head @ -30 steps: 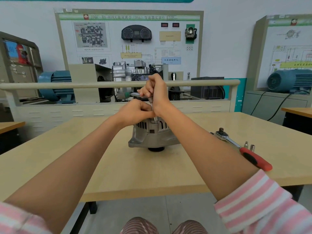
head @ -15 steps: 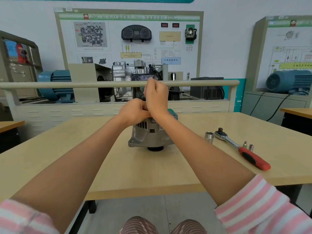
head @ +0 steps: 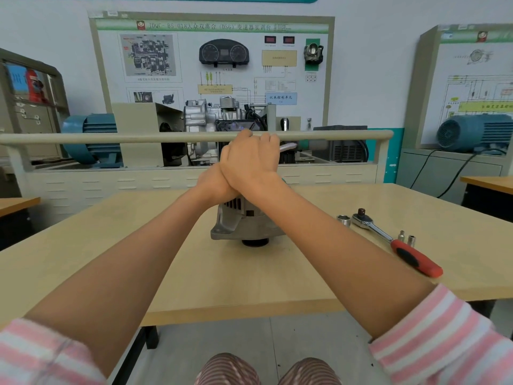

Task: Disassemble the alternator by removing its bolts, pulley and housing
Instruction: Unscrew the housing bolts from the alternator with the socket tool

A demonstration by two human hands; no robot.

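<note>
We find bare table (head: pixel 172 273) at the alternator's (head: pixel 244 226) nine o'clock; ratchet (head: pixel 394 241) and sockets (head: pixel 344 220) crowd three o'clock.

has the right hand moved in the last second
Yes. The right hand has swung round over the alternator: the metal tool end stuck out left of it before, now it sticks out right, along the beige rail.

Both bare forearms reach forward and meet at the middle, pink-and-white striped sleeves pushed up past the elbows. The right hand (head: pixel 251 159) sits on top, back of the hand toward the camera, fingers curled round a thin metal tool handle (head: pixel 287 146) that pokes out to its right. The left hand (head: pixel 215 183) lies just below it, mostly covered; its fingers cannot be seen.
</note>
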